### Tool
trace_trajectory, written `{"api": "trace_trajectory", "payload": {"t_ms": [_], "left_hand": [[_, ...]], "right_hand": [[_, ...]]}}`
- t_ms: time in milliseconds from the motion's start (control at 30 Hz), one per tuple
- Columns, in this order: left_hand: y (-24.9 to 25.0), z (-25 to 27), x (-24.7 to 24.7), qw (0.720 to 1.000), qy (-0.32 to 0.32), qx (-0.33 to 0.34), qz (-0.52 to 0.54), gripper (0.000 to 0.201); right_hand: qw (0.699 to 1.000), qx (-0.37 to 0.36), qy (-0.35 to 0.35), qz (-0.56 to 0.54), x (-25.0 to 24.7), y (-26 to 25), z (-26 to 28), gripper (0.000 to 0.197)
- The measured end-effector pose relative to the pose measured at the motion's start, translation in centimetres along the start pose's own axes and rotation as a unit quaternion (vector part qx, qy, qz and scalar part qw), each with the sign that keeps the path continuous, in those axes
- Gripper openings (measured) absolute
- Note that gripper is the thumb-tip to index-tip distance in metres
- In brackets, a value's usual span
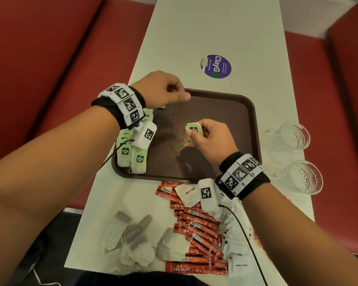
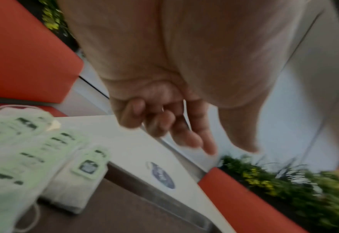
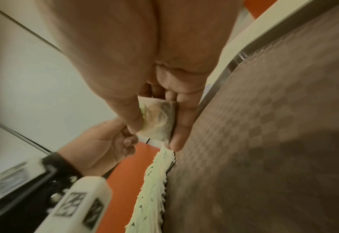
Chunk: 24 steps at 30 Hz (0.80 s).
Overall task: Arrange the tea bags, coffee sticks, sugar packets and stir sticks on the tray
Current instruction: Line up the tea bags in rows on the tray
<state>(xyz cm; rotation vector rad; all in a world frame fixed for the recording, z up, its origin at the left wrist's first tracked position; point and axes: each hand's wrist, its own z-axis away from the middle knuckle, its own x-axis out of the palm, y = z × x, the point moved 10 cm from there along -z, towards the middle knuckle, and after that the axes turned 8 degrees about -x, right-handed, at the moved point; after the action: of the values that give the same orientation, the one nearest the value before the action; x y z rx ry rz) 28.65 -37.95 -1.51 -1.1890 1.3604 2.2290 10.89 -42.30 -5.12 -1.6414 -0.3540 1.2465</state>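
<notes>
A brown tray [image 1: 225, 112] lies on the white table [image 1: 205, 27]. Along its left edge runs a row of green-tagged tea bags [image 1: 132, 156], also seen in the left wrist view [image 2: 25, 157] and the right wrist view [image 3: 154, 181]. My right hand [image 1: 194, 134] pinches one green-tagged tea bag [image 1: 193, 127] between thumb and fingers [image 3: 181, 126], just above the tray's middle. My left hand [image 1: 178, 93] hovers over the tray's far left corner, its fingers [image 2: 176, 130] loosely curled and holding nothing. Red coffee sticks [image 1: 198, 228], white sugar packets [image 1: 187, 194] and loose tea bags [image 1: 130, 242] lie on the table in front of the tray.
Two clear glass cups [image 1: 291, 137] [image 1: 304, 176] stand on the table right of the tray. A purple round sticker [image 1: 215, 66] is on the table beyond it. Red benches [image 1: 39, 69] flank the table. A black cable [image 1: 244, 230] crosses the packets.
</notes>
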Motion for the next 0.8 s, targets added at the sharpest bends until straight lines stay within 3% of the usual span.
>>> {"api": "trace_trajectory", "payload": {"t_ms": [67, 133, 233, 433, 500, 567, 633, 733, 800], "left_hand": [[2.1, 2.5, 1.7, 0.995, -0.092, 0.043, 0.007, 0.025], [2.9, 4.1, 2.9, 0.989, -0.127, 0.072, -0.006, 0.018], [2.8, 4.5, 3.1, 0.992, -0.095, 0.085, -0.005, 0.007], [2.3, 4.7, 2.0, 0.996, -0.039, 0.076, 0.011, 0.006], [1.6, 4.2, 0.5, 0.998, 0.008, 0.054, 0.039, 0.006], [0.5, 3.2, -1.3, 0.997, 0.057, 0.03, 0.052, 0.006], [-0.6, 1.9, -2.1, 0.998, 0.063, 0.011, -0.008, 0.01], [-3.2, -0.4, -0.7, 0.99, -0.002, -0.036, -0.139, 0.014], [-4.9, -1.6, 0.9, 0.979, -0.042, -0.061, -0.192, 0.019]], "right_hand": [[1.0, -0.007, 0.011, -0.008, 0.0, -0.2, -0.3, 0.014], [1.0, -0.015, 0.021, -0.011, 0.1, -0.5, -0.5, 0.019], [0.999, -0.025, 0.026, -0.007, 0.4, -1.0, -0.8, 0.018], [0.999, -0.027, 0.027, 0.004, 0.6, -0.7, -1.0, 0.024], [0.999, -0.029, 0.018, -0.008, 0.7, -0.6, -0.8, 0.023], [0.999, -0.018, -0.031, -0.002, 1.6, 0.1, -0.3, 0.025], [0.99, 0.002, -0.129, 0.061, 3.2, 0.9, 0.7, 0.025], [0.949, 0.02, -0.276, 0.153, 5.5, 2.0, 3.0, 0.022], [0.924, 0.014, -0.331, 0.189, 6.5, 2.1, 4.2, 0.021]]}}
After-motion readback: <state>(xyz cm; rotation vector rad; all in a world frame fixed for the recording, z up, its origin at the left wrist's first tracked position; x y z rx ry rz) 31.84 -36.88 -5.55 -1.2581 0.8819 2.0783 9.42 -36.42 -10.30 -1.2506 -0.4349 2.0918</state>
